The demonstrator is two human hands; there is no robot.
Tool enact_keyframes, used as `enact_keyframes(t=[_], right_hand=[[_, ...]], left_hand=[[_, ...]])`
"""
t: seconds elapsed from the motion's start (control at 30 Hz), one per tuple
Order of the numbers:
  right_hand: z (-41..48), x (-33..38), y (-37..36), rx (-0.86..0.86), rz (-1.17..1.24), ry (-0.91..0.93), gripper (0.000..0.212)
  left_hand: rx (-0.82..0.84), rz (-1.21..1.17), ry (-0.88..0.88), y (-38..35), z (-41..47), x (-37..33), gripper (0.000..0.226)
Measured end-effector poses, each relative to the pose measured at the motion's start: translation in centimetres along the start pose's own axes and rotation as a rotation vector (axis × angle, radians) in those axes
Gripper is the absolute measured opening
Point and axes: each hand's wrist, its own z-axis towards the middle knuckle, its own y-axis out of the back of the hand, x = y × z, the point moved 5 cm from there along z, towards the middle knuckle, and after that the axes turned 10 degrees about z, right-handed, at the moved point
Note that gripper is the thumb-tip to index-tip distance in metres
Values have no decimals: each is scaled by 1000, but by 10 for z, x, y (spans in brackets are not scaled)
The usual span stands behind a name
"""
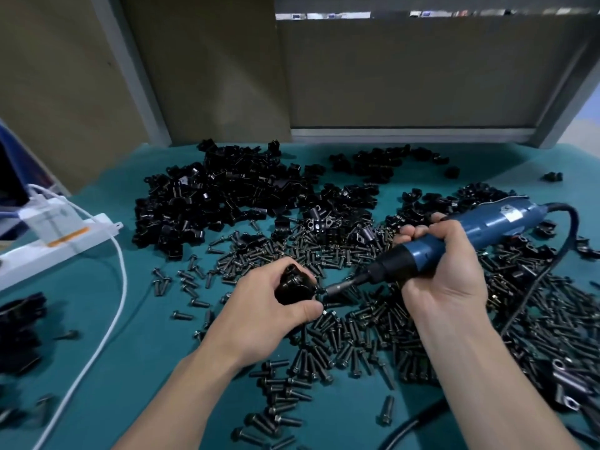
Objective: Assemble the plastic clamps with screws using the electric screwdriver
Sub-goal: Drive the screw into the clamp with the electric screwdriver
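Left hand [266, 306] grips clamp [293, 285]; right hand [444, 264] grips screwdriver [454, 241]; screws [357, 336] crowd between.

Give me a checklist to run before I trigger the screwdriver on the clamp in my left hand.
1. Clamp secured: left hand grips the clamp. Ok.
2. Tool secured: right hand wraps the electric screwdriver. Ok.
3. Bit seated in a screw head: the bit tip reaches the clamp, contact hidden. Cannot tell.
4. Thumb clear of bit: left thumb lies just under the tip. Not ok.
5. Cord free: the black cord trails off right over loose screws, away from the tip. Ok.
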Motion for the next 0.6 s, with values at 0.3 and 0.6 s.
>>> enact_keyframes(t=[0.3, 0.6], right_hand=[[0, -3, 1, 11, -4, 3, 32], [0, -5, 0, 71, -9, -20, 33]], left_hand=[[24, 13, 3, -2, -1, -2, 23], [36, 34, 0, 0, -3, -4, 24]])
